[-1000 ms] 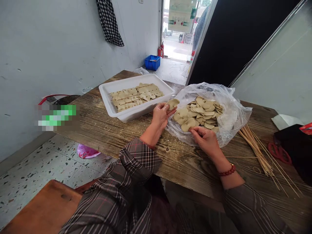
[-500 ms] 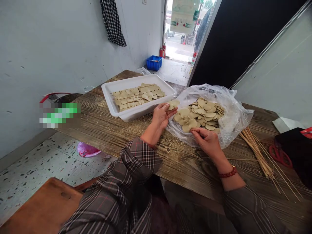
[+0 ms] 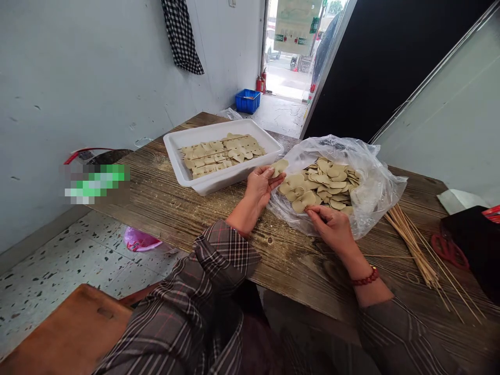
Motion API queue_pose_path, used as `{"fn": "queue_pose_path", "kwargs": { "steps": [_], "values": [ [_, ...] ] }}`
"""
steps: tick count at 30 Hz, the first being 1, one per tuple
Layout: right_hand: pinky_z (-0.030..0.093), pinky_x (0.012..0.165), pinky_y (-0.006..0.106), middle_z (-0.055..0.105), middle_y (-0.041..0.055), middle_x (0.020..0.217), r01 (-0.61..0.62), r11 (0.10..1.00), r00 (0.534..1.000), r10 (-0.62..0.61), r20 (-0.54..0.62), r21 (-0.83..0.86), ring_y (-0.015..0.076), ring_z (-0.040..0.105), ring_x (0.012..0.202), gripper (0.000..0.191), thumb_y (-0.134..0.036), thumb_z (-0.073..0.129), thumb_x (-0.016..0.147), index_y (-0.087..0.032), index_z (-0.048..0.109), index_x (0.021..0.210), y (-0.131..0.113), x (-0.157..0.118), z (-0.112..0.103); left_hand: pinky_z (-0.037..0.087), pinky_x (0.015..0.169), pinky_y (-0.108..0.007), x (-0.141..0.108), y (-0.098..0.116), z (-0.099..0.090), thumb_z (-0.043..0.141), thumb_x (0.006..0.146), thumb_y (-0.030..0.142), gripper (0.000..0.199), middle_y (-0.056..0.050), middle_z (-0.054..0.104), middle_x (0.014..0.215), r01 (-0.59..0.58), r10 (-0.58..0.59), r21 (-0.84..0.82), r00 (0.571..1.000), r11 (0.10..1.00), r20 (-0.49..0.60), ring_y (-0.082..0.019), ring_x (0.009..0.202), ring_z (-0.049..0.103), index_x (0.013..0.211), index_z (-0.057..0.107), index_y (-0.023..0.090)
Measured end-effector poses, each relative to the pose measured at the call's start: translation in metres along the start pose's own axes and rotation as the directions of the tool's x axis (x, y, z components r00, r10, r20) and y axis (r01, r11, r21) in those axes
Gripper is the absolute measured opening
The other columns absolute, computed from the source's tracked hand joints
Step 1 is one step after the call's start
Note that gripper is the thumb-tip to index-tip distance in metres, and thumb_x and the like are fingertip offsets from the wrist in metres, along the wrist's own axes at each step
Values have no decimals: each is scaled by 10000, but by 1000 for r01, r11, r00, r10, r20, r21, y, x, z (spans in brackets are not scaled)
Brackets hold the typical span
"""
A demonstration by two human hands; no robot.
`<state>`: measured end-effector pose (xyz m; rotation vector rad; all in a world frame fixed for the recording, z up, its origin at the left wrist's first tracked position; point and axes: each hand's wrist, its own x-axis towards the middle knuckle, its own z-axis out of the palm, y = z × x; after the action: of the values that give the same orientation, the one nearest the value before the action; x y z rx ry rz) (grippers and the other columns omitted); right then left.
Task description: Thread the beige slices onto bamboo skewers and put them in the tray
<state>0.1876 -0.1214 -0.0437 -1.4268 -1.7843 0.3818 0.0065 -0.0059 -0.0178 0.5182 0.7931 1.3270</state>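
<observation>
Bag [image 3: 375,182]: landmark, clear plastic, on the bench [image 3: 203,211]; loose slices [image 3: 332,177] heaped inside;
Left hand [image 3: 260,185]: pinching a single slice [image 3: 279,166] at the bag's left edge;
Right hand [image 3: 333,225]: pinching, seemingly, the near end of a row of slices [image 3: 303,201] at the bag's near edge; exact grip point unclear;
Slice handling: a light, level grip should guard against creasing;
Both hands: pinches maintained since a second ago; view slightly shifted.

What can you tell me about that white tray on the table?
The white tray looks like plastic: rectangular, uncovered, with sloping walls and a broad rim. It sits upright on the wooden table, left of the clear bag. Flat tan pieces on thin sticks lie inside it. The left hand is near it, not gripping it.
</observation>
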Motion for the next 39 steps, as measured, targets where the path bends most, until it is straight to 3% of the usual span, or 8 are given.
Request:
{"fn": "queue_pose_path", "kwargs": {
  "steps": [12,21,29,34,39],
  "values": [
    [424,558,274,674,39,639,-66,998,998,65,21,10,191,624,621,289,-376,521,893,-176,726,861,-3,1,0,566,797,-339,-1,-5,2,656,773,113,152,7,637,696,-116,115,89,993,989,27,-142,674,701,820,518,152],
    [384,536,253,610,12,566,-97,995,995,96,27,34,158,558,567,310,-399,522,895,-159,716,863,0,0,1,566,714,-302,1,-6,-1,652,724,92,154,30,624,673,-223,208,152,972,963,109,-97,577,636,788,522,145],
    [357,510,242,550,-11,517,-134,988,991,132,30,71,129,486,508,320,-411,525,899,-156,708,833,1,2,1,524,648,-245,-1,-7,-1,728,649,179,216,35,613,660,-221,190,212,969,952,158,-92,615,601,757,543,147],
    [338,494,237,532,-24,503,-176,972,984,173,36,156,113,457,479,318,-418,542,884,-151,708,841,0,3,0,425,537,-178,-3,-11,-1,757,643,225,234,52,560,588,-214,152,281,962,935,227,-53,525,495,728,554,147],
    [305,459,226,502,-37,487,-241,923,970,234,60,300,95,416,452,340,-455,565,869,-144,698,839,-1,3,0,471,578,-219,-1,-8,-2,773,653,284,291,34,615,698,-112,75,203,980,973,183,-83,574,568,827,578,156]
  ]
}}
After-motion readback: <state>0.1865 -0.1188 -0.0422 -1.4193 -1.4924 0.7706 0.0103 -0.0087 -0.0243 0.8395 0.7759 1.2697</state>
